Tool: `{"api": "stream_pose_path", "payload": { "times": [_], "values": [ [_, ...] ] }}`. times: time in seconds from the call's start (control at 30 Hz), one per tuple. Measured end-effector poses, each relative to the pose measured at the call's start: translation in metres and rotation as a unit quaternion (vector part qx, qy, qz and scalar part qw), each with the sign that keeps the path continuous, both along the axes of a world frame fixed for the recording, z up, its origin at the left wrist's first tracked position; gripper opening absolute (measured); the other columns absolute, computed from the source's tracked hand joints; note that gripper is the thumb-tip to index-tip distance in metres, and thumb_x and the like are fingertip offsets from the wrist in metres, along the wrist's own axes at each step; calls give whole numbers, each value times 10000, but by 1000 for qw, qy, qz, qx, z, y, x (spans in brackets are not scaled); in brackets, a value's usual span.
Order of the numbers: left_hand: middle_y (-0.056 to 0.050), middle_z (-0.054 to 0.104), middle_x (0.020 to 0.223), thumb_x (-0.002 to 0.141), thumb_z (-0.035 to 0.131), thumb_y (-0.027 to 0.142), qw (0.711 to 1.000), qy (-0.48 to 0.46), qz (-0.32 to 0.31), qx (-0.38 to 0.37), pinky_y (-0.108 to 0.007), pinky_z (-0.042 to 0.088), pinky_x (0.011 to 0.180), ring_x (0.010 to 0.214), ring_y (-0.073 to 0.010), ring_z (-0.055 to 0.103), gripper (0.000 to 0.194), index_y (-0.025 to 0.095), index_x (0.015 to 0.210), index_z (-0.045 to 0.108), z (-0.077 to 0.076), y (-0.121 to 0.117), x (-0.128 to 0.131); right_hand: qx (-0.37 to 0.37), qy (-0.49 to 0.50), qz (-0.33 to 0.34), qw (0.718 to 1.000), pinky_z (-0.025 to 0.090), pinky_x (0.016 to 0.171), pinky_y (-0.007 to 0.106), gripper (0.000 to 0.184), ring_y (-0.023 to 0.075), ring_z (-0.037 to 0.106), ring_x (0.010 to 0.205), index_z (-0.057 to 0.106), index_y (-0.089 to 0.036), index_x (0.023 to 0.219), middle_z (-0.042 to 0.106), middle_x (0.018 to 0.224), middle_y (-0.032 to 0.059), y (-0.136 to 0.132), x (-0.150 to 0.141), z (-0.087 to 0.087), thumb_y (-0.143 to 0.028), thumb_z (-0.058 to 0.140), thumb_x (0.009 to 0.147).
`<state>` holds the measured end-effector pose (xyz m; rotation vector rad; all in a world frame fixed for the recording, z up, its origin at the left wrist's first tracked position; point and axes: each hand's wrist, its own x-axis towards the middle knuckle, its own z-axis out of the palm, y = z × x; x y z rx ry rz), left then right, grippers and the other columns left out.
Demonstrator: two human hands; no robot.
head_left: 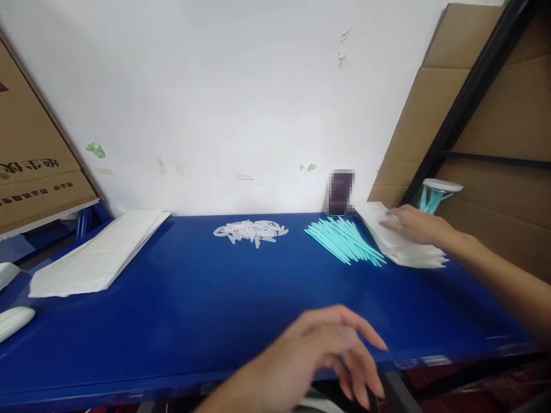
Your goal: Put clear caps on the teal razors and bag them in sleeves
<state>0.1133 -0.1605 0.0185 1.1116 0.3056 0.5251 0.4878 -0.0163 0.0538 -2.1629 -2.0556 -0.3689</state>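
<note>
My left hand [316, 350] hovers over the front edge of the blue table [193, 321], its fingers apart and loosely bent, with nothing in them. At the right, my right hand [417, 225] reaches onto a stack of flat white bags or sheets [400, 246]. Its fingers are stretched out on the top one and look apart. Just left of that stack lies a fanned pile of thin turquoise sticks [342, 240]. Farther left, a heap of small translucent white pieces [252, 230] sits near the wall; their exact kind cannot be made out.
Another white stack [103, 252] lies at the left, near a white rounded object [15, 322]. A clear jar with a white lid [441, 186] holds turquoise sticks behind my right hand. A blurred dark object [340, 192] leans on the wall. Cardboard [38, 137] stands on the left.
</note>
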Motion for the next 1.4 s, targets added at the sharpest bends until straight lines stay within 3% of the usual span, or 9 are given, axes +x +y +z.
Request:
{"api": "stream_pose_path", "payload": {
  "times": [0.07, 0.13, 0.23, 0.3, 0.37, 0.47, 0.67, 0.8, 1.4],
  "values": [
    [-73, 683, 829, 950, 493, 475, 989, 70, 27, 130, -243, 458, 655, 679, -134, 607, 385, 152, 1076, 659, 32, 18, -18, -26, 19, 25, 999, 467, 772, 371, 468, 302, 695, 928, 701, -137, 1196, 748, 1068, 186, 5, -19, 8, -468, 450, 982],
    [-61, 698, 893, 985, 474, 461, 920, 196, 99, 326, -264, 472, 711, 787, -162, 625, 351, 203, 1129, 665, 54, 45, -37, -44, 36, 55, 997, 460, 772, 355, 461, 270, 689, 870, 732, -205, 1089, 764, 944, 102, 13, -44, 16, -541, 442, 965],
    [-42, 702, 860, 953, 505, 456, 683, 400, 251, 558, -299, 443, 678, 740, -195, 612, 323, 226, 1088, 687, 58, 101, -78, -44, 56, 88, 994, 469, 760, 341, 468, 270, 681, 864, 744, -181, 941, 761, 928, 102, 24, -84, 21, -545, 450, 938],
    [-64, 722, 923, 940, 485, 405, 544, 505, 330, 583, -324, 447, 687, 759, -228, 640, 323, 208, 1098, 686, 47, 140, -116, -60, 41, 100, 992, 477, 746, 337, 489, 269, 686, 882, 735, -165, 972, 758, 990, 120, 28, -106, 19, -534, 415, 950],
    [-101, 725, 977, 935, 444, 364, 450, 574, 416, 543, -340, 458, 690, 819, -268, 664, 331, 179, 1043, 697, 32, 171, -156, -82, 22, 106, 991, 477, 712, 352, 494, 284, 692, 853, 727, -148, 967, 751, 968, 149, 27, -121, 15, -553, 446, 931],
    [-114, 708, 1067, 933, 423, 373, 364, 593, 489, 526, -360, 476, 726, 916, -300, 667, 349, 185, 1015, 705, 13, 196, -200, -97, -7, 91, 991, 473, 686, 396, 548, 336, 693, 834, 701, -132, 976, 732, 942, 194, 16, -134, 4, -626, 479, 893],
    [-92, 705, 993, 908, 427, 384, 435, 568, 467, 520, -365, 486, 810, 895, -268, 656, 335, 191, 914, 700, -5, 209, -210, -132, -94, 37, 986, 486, 740, 464, 704, 394, 685, 934, 638, -83, 1130, 669, 1136, 271, -8, -146, -13, -697, 364, 921],
    [-80, 708, 964, 885, 433, 394, 479, 551, 433, 528, -364, 477, 806, 882, -264, 650, 337, 194, 896, 704, -11, 213, -204, -154, -86, 41, 984, 484, 777, 445, 610, 379, 676, 1003, 628, -83, 1150, 649, 1192, 256, -8, -150, -21, -583, 329, 971],
    [-68, 711, 909, 888, 455, 354, 500, 514, 432, 547, -338, 467, 762, 783, -221, 635, 310, 193, 860, 718, -5, 206, -197, -135, -69, 42, 988, 432, 672, 401, 406, 341, 672, 884, 595, -142, 997, 689, 1022, 209, -3, -141, -22, -401, 282, 1016]
  ]
}}
